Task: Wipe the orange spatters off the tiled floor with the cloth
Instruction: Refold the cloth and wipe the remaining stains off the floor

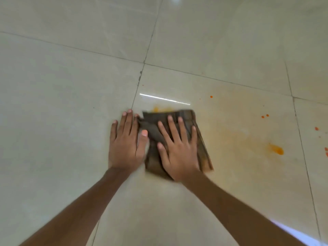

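A folded brown cloth [184,119] lies flat on the pale tiled floor [71,86]. My right hand [177,150] presses on it with straight, spread fingers. My left hand [126,141] lies flat on the tile just left of the cloth, its thumb touching the cloth's edge. An orange blob [276,149] sits to the right, with a faint orange smear [236,137] between it and the cloth. A small orange smear [156,109] shows at the cloth's far edge. Small orange drops [265,116] dot the floor farther right.
Grout lines cross the floor; one runs under my left hand's fingertips [136,96]. More orange drops [326,151] lie at the right edge of view, and a single drop [211,96] lies beyond the cloth. A bright light reflection [165,99] streaks the tile.
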